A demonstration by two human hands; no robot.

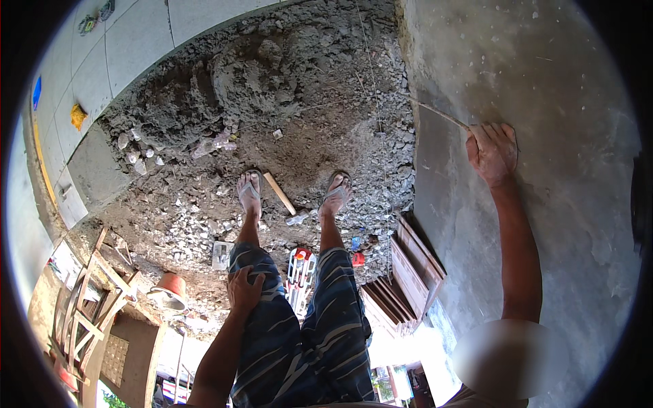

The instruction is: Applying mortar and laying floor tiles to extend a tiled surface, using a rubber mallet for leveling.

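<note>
My right hand [492, 152] presses against the grey cement wall [544, 224], its fingers closed round a thin stick [442, 115] that slants down toward the foot of the wall. A thin string [369, 54] runs over the rubble near that wall. My left hand [245, 289] lies on my left thigh, fingers spread over the patterned shorts and holding nothing. Between my sandalled feet rests a hammer [279, 193] with a pale wooden handle. A flat rectangular trowel [221, 256] lies by my left leg. Between my legs is a red-and-white tool [300, 272], partly hidden.
A mound of wet grey mortar [252, 78] covers the far ground, beside laid pale tiles [139, 44] with a yellow lump [78, 117]. Brown tiles [415, 262] lean by the right wall. An orange bucket [170, 289] and wooden frame [88, 316] stand at left.
</note>
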